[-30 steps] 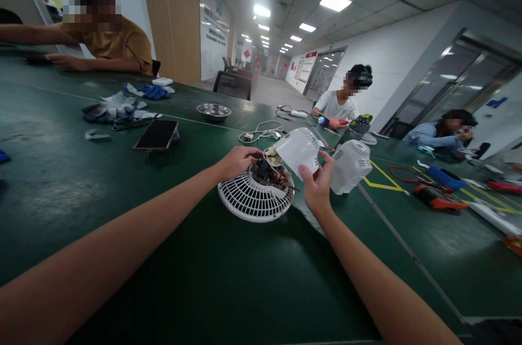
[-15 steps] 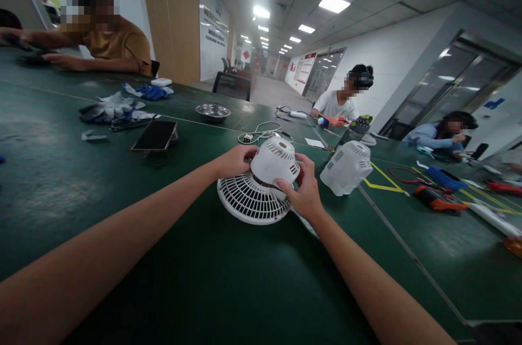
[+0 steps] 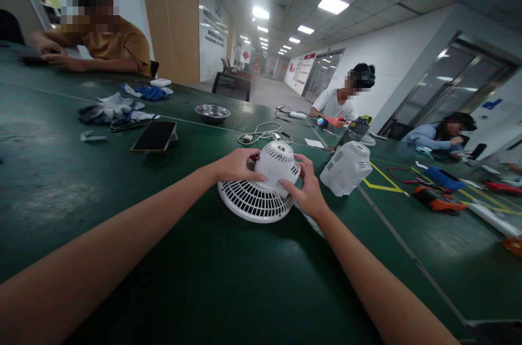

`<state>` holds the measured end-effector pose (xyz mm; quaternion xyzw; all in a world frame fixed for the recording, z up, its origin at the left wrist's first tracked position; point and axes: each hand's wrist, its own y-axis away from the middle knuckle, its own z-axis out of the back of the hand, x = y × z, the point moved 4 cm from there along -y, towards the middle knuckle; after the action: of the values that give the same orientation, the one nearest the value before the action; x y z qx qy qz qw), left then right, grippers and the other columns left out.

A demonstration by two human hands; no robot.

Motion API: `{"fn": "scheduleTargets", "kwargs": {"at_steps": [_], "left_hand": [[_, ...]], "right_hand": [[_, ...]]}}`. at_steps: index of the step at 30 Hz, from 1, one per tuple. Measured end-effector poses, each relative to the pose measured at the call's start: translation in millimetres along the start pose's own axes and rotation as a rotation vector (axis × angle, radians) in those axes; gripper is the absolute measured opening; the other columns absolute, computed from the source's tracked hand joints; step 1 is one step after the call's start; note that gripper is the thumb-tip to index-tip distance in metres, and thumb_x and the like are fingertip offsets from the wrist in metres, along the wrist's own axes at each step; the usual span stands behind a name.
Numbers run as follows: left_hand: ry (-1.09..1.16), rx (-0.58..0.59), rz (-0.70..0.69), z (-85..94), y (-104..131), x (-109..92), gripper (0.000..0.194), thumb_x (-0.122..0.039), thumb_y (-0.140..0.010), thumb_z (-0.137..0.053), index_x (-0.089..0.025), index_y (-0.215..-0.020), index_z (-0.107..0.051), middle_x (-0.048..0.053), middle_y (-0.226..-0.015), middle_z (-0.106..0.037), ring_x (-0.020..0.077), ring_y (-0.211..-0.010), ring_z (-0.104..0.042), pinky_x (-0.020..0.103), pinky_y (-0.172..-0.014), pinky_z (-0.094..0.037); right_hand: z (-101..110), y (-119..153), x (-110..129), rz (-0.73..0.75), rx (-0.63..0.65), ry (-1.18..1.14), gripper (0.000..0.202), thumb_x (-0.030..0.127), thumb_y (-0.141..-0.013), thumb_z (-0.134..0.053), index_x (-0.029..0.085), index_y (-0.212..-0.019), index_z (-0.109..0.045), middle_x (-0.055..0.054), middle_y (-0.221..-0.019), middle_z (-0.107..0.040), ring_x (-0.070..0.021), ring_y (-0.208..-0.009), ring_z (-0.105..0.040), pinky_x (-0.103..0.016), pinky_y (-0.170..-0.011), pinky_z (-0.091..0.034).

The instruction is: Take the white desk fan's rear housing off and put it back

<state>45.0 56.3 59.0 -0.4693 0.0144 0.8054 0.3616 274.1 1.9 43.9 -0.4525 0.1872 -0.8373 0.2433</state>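
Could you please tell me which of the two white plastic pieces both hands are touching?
The rounded piece on the round grille: the left hand and right hand touch its sides, while the boxy piece stands apart to its right, untouched.

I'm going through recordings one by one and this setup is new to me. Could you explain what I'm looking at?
There's no machine: a camera on a person's head looks forward and down at their own bare hands. The left hand and right hand hold a white, dome-shaped, slotted plastic cover over a round white plastic grille on a dark green table. To the right stands a boxy white plastic piece. Farther off are a shiny round metal bowl and, at left, a flat dark-screened phone.
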Motion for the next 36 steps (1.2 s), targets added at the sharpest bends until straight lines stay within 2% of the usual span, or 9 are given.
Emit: {"fn": "scheduleTargets", "kwargs": {"at_steps": [7,12,20,27,31,36], "left_hand": [[-0.075,-0.003,0.011,1.6,-0.7,-0.7,0.064,-0.043,-0.062,-0.085,-0.016,-0.119,-0.070,0.014,-0.120,-0.072,0.0304,-0.105,-0.067,0.038,-0.086,-0.048],[-0.013,0.010,-0.015,3.2,0.6,-4.8,0.064,-0.039,-0.061,-0.085,-0.017,-0.118,-0.070,0.014,-0.118,-0.073,0.0311,-0.106,-0.066,0.040,-0.090,-0.048],[-0.041,0.052,-0.046,3.6,1.5,-8.5,0.064,-0.041,-0.063,-0.084,-0.016,-0.120,-0.067,0.014,-0.117,-0.072,0.0310,-0.108,-0.066,0.039,-0.090,-0.047],[-0.039,0.064,0.010,2.4,1.5,-1.9,0.069,-0.039,-0.059,-0.085,-0.016,-0.121,-0.067,0.015,-0.117,-0.071,0.0305,-0.105,-0.067,0.036,-0.086,-0.047],[-0.066,0.040,0.011,3.6,0.4,4.2,0.069,-0.040,-0.057,-0.085,-0.016,-0.119,-0.068,0.015,-0.118,-0.070,0.0308,-0.105,-0.066,0.036,-0.085,-0.046],[-0.169,0.071,-0.012,2.8,-0.7,2.8,0.071,-0.045,-0.061,-0.083,-0.016,-0.123,-0.066,0.016,-0.127,-0.065,0.0323,-0.111,-0.062,0.038,-0.090,-0.045]], "right_hand": [[0.3,0.5,1.2,0.018,0.018,-0.083,0.075,0.042,-0.083,-0.077,0.031,-0.146,-0.037,-0.009,-0.131,-0.064,-0.0278,-0.113,-0.067,-0.050,-0.101,-0.055],[-0.5,0.3,1.7,0.016,0.054,-0.088,0.079,0.044,-0.082,-0.077,0.031,-0.148,-0.035,-0.007,-0.123,-0.067,-0.0278,-0.110,-0.068,-0.052,-0.101,-0.055],[1.0,1.4,0.9,0.004,0.067,-0.011,0.080,0.045,-0.084,-0.075,0.031,-0.151,-0.034,-0.008,-0.123,-0.068,-0.0290,-0.106,-0.068,-0.057,-0.101,-0.053],[0.2,1.5,8.7,0.003,0.070,-0.011,0.079,0.046,-0.084,-0.074,0.029,-0.151,-0.036,-0.009,-0.120,-0.070,-0.0308,-0.105,-0.069,-0.058,-0.099,-0.055],[-0.7,1.9,9.5,-0.012,0.071,0.026,0.079,0.047,-0.085,-0.073,0.030,-0.152,-0.034,-0.009,-0.124,-0.070,-0.0319,-0.105,-0.069,-0.060,-0.098,-0.055],[0.2,1.4,8.1,0.024,0.089,0.062,0.080,0.048,-0.086,-0.071,0.030,-0.154,-0.034,-0.010,-0.133,-0.066,-0.0324,-0.110,-0.068,-0.058,-0.099,-0.054]]}}
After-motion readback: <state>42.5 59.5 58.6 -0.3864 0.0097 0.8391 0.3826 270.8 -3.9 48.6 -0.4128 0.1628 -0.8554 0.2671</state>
